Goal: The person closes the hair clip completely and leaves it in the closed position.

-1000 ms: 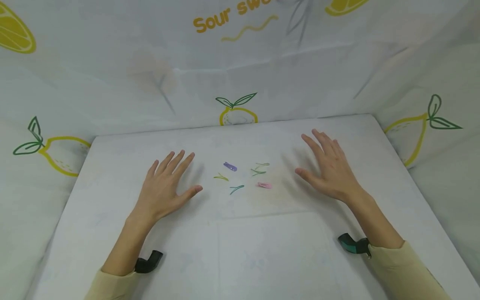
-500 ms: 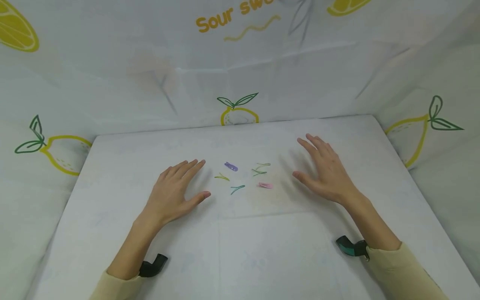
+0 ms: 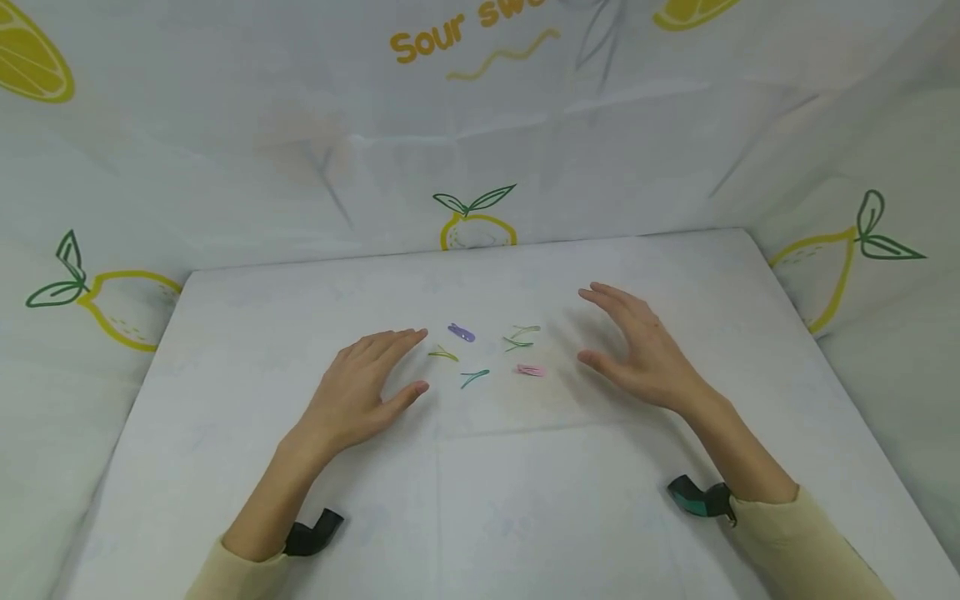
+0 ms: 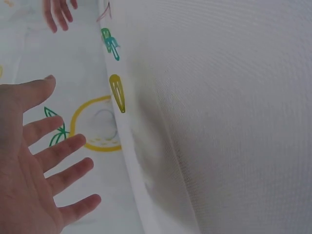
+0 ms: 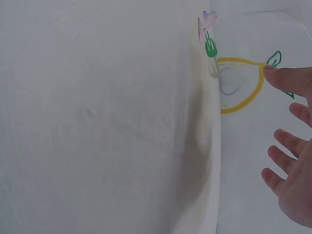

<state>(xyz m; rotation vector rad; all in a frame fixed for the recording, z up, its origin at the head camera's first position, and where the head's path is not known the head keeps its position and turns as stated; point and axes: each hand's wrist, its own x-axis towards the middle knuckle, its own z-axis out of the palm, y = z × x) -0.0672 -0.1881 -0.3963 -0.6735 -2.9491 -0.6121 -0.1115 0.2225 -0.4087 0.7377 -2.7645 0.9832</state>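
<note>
Several snap hair clips lie spread on the white table. A purple clip (image 3: 461, 332) is at the back and a yellow clip (image 3: 443, 354) at the left. In front are a teal clip (image 3: 474, 378) and a pink clip (image 3: 530, 371). A green clip (image 3: 517, 342) lies close to a pale green clip (image 3: 527, 329) at the right. My left hand (image 3: 362, 387) hovers just left of the yellow clip, fingers extended and thumb apart, holding nothing. Farther from the clips, on their right, my right hand (image 3: 637, 350) hovers with relaxed fingers and nothing in it.
The table (image 3: 525, 508) has a white cover with faint creases. A white curtain (image 3: 247, 183) printed with lemons hangs behind it and along both sides. Black wrist devices sit at the left cuff (image 3: 247, 571) and right cuff (image 3: 787, 533).
My left hand has moved right and slightly toward me, closer to the yellow clip. The right hand has shifted a little left, toward the clips. The clips stay in place.
</note>
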